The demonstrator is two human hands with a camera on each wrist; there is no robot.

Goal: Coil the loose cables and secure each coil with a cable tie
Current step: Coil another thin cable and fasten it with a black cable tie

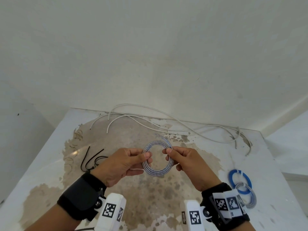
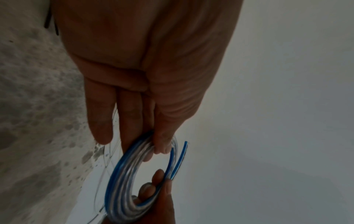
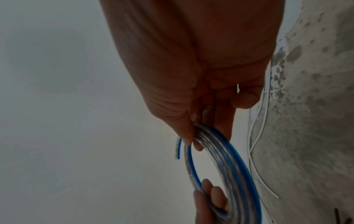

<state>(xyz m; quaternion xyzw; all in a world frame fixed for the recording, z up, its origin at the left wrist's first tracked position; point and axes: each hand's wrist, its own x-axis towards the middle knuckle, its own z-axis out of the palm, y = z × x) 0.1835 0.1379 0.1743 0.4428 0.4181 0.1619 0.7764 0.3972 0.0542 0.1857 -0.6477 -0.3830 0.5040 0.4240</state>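
A clear cable with a blue stripe is wound into a round coil [image 1: 158,170] held above the table between both hands. My left hand [image 1: 126,164] pinches the coil's left side [image 2: 122,165] between thumb and fingers. My right hand [image 1: 180,157] pinches the right side [image 3: 226,159], where the short free end [image 1: 160,136] sticks out. Loose white cables [image 1: 150,121] sprawl along the table's far edge. Black cable ties [image 1: 93,160] lie to the left of my left hand. A thin white tie [image 1: 135,169] shows under my left fingers.
Two tied coils lie at the right: a blue one [image 1: 233,178] and a clear one [image 1: 251,200] overlapping it. The white table [image 1: 50,155] has a worn brown patch in its middle and ends at the wall behind.
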